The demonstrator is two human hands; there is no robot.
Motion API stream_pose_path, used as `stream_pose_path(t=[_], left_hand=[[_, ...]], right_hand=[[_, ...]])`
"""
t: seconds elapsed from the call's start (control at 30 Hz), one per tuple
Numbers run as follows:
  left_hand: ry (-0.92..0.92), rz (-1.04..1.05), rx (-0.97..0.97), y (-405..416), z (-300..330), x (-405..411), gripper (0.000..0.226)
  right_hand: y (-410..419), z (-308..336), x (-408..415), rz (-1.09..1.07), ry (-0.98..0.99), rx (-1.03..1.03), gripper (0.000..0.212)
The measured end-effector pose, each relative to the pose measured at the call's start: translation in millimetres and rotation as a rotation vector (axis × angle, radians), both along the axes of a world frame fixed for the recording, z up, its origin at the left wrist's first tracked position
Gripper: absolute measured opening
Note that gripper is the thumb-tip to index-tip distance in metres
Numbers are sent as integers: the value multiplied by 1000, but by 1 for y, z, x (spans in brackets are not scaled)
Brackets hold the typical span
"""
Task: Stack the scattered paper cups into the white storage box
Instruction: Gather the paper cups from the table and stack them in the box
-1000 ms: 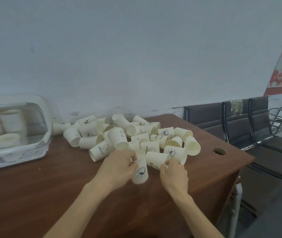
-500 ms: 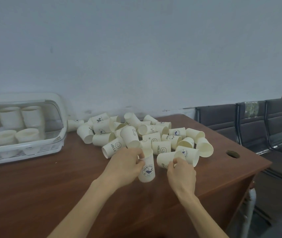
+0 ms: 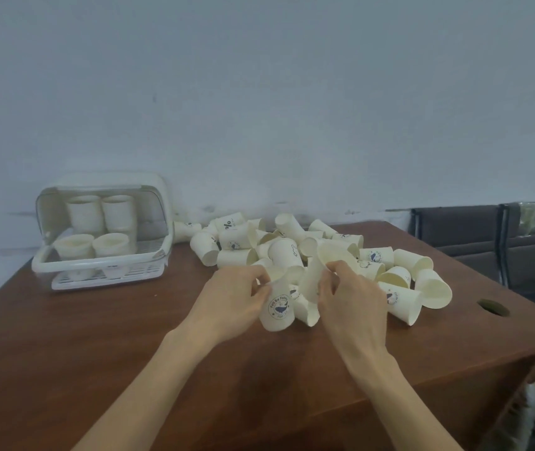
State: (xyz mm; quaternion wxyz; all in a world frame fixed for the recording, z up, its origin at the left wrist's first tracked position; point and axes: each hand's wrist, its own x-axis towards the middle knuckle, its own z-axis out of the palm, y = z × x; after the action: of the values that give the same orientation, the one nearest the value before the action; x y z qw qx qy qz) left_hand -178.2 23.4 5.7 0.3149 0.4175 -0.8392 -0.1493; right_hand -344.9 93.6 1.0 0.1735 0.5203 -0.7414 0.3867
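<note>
Head view: the left hand (image 3: 233, 301) grips an upright whale-printed cup (image 3: 277, 309) on the surface (image 3: 97, 346), while the right hand (image 3: 350, 297) pinches a tilted plain cup (image 3: 315, 281) just beside it, rim lower. Loose cream cups (image 3: 292, 252) lie toppled beyond; the white storage box (image 3: 103, 236) sits well left, nearer the left hand.

Open tabletop between the cup pile and the box

Bare brown table (image 3: 97, 346) stretches from the near edge to the white storage box (image 3: 165, 222), whose open front faces this way. The heap of scattered cups (image 3: 292, 249) crowds the far middle, reaching the box's right side. Cup stacks (image 3: 85, 213) fill the box's back; shorter stacks (image 3: 74, 245) stand in front.
</note>
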Motion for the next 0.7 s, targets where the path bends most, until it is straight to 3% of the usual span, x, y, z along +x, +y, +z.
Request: stream_pose_path(t=[0.7], left_hand=[[43, 253, -18, -11, 16, 133, 10]], right_hand=[[-54, 0, 111, 317, 72, 53, 21]])
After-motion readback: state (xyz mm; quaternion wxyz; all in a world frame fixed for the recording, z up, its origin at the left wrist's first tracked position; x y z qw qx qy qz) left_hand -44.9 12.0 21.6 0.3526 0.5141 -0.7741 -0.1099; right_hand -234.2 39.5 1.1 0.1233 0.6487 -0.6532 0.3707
